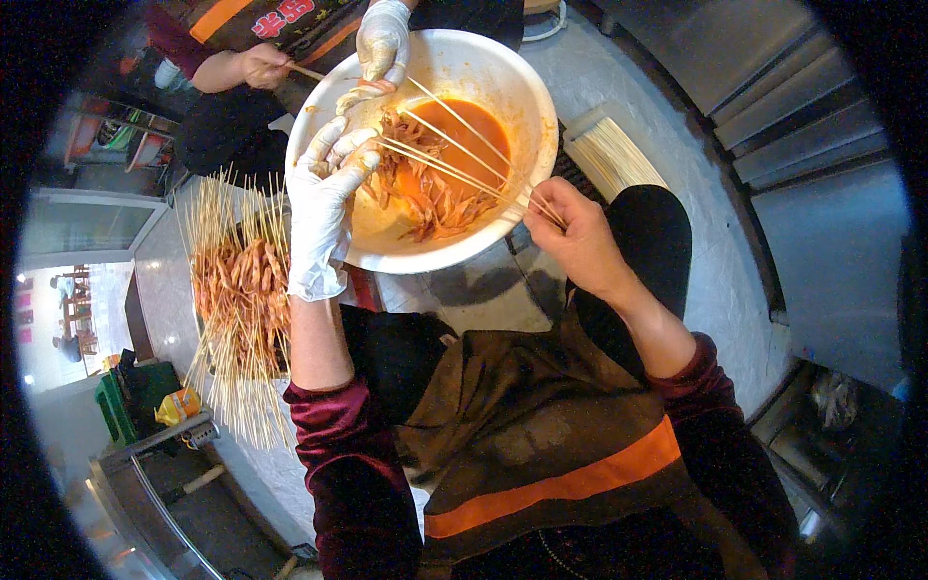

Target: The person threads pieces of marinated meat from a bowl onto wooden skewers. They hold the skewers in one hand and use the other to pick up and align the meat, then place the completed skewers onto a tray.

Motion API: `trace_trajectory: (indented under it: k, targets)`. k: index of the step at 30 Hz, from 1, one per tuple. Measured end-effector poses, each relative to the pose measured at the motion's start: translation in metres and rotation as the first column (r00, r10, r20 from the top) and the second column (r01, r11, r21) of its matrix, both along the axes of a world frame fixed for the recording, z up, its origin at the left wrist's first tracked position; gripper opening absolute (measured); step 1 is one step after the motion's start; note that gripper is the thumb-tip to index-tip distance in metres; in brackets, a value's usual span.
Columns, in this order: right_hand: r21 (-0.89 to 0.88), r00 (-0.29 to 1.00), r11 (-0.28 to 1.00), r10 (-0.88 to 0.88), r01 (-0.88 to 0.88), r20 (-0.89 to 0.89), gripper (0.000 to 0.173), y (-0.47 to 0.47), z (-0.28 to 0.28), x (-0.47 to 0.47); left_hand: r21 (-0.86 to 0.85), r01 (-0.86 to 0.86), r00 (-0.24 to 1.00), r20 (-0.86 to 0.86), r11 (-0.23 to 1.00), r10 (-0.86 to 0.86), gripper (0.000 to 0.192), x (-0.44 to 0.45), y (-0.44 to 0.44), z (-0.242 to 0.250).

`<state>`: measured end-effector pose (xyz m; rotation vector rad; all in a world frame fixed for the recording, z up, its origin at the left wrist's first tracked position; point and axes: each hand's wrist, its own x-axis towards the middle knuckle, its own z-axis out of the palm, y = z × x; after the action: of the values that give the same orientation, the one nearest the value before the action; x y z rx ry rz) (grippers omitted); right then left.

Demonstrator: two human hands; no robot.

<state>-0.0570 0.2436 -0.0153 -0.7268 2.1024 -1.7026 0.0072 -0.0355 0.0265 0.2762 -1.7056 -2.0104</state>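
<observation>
Above a large white basin (533,156), my left hand (326,188), in a white glove, has its fingers closed around the tips of two close-set bamboo skewers (449,169). Whether a piece of meat is also in those fingers is hidden. My bare right hand (576,235) pinches several skewers by their other ends at the basin's right rim. Two of these fan out, their tips free over the basin. Inside lie strips of marinated meat (446,206) in an orange-red sauce (460,134).
Opposite me, a co-worker's gloved hand (384,43) holds a pinkish piece over the basin; their bare hand (262,67) grips a skewer. Loaded meat skewers (243,290) are heaped at left. A clear box of bare skewers (616,156) stands by my right knee. Steel cabinets (819,210) line the right.
</observation>
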Motion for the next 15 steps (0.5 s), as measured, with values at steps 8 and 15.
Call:
trace_trajectory:
  k: [8, 15]
  targets:
    - [0.015, 0.999, 1.000, 0.027, -0.027, -0.019, 0.021, 0.0002, 0.0044, -0.0002, 0.190, -0.005, 1.000, -0.014, 0.982, 0.008, 0.075, -0.0019, -0.0052, -0.0006]
    - [-0.042, 0.998, 0.999, 0.019, -0.021, -0.064, 0.018, 0.0021, 0.0083, 0.0005, 0.171, 0.037, 0.999, 0.014, 0.985, -0.040, 0.070, -0.0016, -0.0072, -0.0010]
